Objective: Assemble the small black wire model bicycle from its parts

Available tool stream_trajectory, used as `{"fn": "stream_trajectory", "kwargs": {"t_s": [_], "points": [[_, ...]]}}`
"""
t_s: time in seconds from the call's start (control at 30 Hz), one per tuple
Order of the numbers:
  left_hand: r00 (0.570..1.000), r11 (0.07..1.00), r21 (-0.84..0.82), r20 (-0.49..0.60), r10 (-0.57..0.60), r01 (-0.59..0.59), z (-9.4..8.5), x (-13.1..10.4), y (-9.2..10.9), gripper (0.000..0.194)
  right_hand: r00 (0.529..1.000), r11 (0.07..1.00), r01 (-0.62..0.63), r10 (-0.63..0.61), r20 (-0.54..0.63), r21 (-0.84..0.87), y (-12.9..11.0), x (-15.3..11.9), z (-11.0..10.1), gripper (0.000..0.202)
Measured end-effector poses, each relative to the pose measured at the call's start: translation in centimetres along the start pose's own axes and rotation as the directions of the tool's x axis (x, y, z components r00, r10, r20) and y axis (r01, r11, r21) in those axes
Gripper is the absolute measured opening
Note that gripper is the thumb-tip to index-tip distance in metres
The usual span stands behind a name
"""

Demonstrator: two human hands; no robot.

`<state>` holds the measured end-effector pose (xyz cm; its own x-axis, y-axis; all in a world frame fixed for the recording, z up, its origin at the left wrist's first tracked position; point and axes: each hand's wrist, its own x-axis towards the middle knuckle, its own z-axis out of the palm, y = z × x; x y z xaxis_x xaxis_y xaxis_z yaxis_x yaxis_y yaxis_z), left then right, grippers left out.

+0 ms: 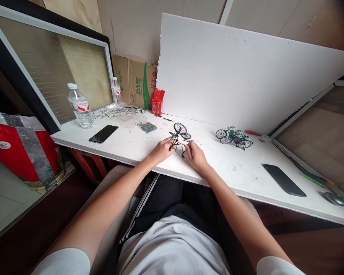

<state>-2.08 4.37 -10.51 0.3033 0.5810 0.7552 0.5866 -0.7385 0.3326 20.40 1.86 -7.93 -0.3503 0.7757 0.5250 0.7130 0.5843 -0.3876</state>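
Observation:
Near the table's front edge, my left hand point(161, 151) is closed around the side of a small black model bicycle point(174, 138), which is tilted with a spoked wheel point(180, 128) upward. A second, smaller-looking wheel point(186, 136) shows just right of it. Just across from it, my right hand point(197, 156) is closed in a pinch beside a thin dark rod of the model. What lies between its fingertips is too small to make out. Below those fingertips is a small curved black piece point(184, 154).
Finished-looking model bicycles point(234, 138) stand to the right. A black phone point(284, 180) lies at far right, another phone point(103, 134) at left. Behind are a water bottle point(81, 109), a parts bag point(147, 127), part frames point(123, 111), a red box point(158, 102) and a white board point(235, 72).

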Motion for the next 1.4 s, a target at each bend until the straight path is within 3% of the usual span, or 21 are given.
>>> {"fn": "stream_trajectory", "kwargs": {"t_s": [0.27, 0.6, 1.4], "points": [[0.999, 0.997, 0.055, 0.005, 0.048, -0.048, -0.04, -0.11, 0.13, 0.017, 0.997, 0.996, -0.067, 0.066, 0.032, 0.051, 0.34, 0.04, 0.22, 0.045], [1.000, 0.999, 0.022, 0.020, 0.023, -0.024, -0.17, -0.09, 0.03, 0.018, 0.999, 0.993, -0.031, 0.028, 0.023, 0.115, -0.28, -0.22, -0.04, 0.024], [0.999, 0.997, 0.051, 0.005, 0.054, -0.054, -0.79, -0.31, 0.42, 0.019, 1.000, 0.998, -0.022, 0.021, 0.008, 0.052, 0.09, -0.03, 0.10, 0.028]]}}
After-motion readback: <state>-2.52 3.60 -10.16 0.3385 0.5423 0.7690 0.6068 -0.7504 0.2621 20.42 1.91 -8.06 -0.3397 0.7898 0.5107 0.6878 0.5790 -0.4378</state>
